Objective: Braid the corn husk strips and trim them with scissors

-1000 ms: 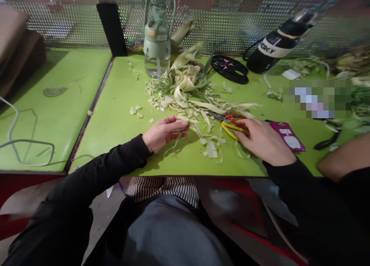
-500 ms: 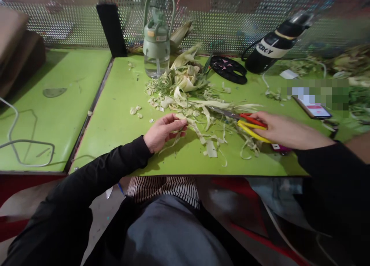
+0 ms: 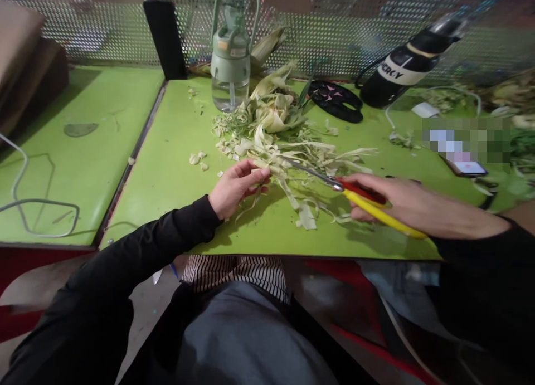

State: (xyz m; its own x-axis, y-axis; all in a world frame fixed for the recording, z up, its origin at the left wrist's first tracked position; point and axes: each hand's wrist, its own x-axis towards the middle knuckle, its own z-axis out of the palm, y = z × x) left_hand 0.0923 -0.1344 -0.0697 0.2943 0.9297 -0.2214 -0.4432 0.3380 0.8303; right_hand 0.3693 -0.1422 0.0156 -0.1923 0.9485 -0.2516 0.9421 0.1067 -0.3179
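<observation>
My left hand [image 3: 234,187] pinches the near end of a pale corn-husk strip [image 3: 267,171] on the green table [image 3: 167,167]. My right hand [image 3: 401,201] grips scissors [image 3: 355,198] with red and yellow handles. Their metal blades point left toward the husk strip, close to my left fingertips. A heap of cut husk strips [image 3: 288,145] lies just beyond both hands.
A green water bottle [image 3: 232,56] stands at the back, with a black bottle [image 3: 412,62] lying at the back right. A black flat object [image 3: 336,101] sits beside the heap. A phone [image 3: 463,166] lies on the right. A metal mesh wall closes the back.
My right hand picked the scissors up off the table, swung them out to the right, then brought the blades leftward toward the husk strip. My left hand stayed in place holding the strip.
</observation>
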